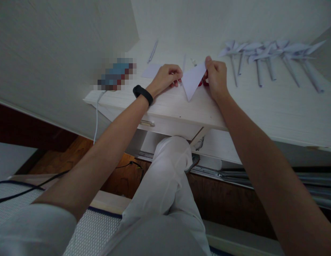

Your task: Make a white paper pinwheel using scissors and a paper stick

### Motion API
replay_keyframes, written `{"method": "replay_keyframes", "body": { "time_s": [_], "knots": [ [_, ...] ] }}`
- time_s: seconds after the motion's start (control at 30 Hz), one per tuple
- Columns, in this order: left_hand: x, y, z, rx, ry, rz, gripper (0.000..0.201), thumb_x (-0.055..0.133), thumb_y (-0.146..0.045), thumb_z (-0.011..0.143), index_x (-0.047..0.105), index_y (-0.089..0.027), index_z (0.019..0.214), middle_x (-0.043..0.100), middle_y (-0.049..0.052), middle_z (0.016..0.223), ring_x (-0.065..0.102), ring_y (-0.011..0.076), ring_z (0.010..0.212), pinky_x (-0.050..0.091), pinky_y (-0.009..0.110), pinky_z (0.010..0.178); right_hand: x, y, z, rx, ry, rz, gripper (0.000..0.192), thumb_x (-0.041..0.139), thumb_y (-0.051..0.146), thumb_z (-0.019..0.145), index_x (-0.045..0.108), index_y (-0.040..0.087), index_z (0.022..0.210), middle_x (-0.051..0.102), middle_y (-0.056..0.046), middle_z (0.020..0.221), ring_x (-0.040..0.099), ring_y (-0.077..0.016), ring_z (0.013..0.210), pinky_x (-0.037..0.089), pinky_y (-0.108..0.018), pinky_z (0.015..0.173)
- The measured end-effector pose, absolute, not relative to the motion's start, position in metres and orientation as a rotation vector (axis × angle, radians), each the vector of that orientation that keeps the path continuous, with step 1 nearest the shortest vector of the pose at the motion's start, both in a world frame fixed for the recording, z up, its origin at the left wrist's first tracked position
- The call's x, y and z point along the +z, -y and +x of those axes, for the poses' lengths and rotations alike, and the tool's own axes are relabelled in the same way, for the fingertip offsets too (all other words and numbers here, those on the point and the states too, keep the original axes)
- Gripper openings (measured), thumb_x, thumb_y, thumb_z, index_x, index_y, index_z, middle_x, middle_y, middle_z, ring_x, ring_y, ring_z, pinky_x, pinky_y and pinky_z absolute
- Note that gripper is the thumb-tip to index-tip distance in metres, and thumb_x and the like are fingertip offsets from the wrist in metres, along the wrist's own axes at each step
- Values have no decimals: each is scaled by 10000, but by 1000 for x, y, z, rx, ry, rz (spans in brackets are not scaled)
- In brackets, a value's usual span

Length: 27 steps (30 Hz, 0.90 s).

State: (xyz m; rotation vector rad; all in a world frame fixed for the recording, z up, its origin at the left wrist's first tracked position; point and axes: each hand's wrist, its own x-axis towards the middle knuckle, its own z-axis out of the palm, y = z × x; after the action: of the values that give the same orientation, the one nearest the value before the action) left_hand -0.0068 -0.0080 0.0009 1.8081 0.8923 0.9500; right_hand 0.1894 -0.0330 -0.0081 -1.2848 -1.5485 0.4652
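Note:
A white sheet of paper [192,81], folded to a triangle, hangs point-down between my hands just over the desk. My left hand [169,75], with a black band on its wrist, pinches the paper's left corner. At the upper right corner my right hand [216,73] grips the same paper between thumb and fingers. Red scissor-like handles [205,81] show partly behind the paper beside my right fingers; the rest of that tool is hidden. Another piece of white paper [150,71] lies flat on the desk behind my left hand.
Several paper pinwheels [272,49] on rolled paper sticks lie at the back right of the white desk [261,110]. A pen-like stick [153,51] rests at the back left. Near the left edge sits a blurred-out object [117,74] with a white cable [96,113] hanging down.

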Motion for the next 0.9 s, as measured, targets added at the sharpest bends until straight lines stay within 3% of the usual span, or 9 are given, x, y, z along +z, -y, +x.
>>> {"method": "replay_keyframes", "body": {
  "time_s": [0.13,0.3,0.57,0.9],
  "knots": [
    [3,10,-7,927,-894,1822,152,562,-118,817,567,-177,677,600,-6,629,482,78,565,328,213,514,-8,33,188,272,1504,-1241,475,436,531,872,399,291,463,459,16,511,423,-169,550,316,-345,570],
    [3,10,-6,905,-923,1866,133,538,-111,829,557,-158,706,595,-15,652,469,52,555,343,190,518,-7,31,187,218,1500,-1289,482,412,483,917,401,240,501,411,20,516,391,-121,535,308,-303,562],
    [5,11,-6,946,-910,1876,80,577,-121,803,576,-106,725,595,4,636,520,48,515,379,175,517,-10,29,190,277,1523,-1240,476,395,480,924,391,207,534,349,34,541,426,-113,578,323,-269,579],
    [3,7,-11,929,-846,1950,119,551,-203,787,608,-112,737,597,11,631,532,70,536,394,191,530,0,42,183,282,1505,-1274,456,433,411,898,332,205,503,328,45,495,335,-104,510,247,-270,526]
  ]
}}
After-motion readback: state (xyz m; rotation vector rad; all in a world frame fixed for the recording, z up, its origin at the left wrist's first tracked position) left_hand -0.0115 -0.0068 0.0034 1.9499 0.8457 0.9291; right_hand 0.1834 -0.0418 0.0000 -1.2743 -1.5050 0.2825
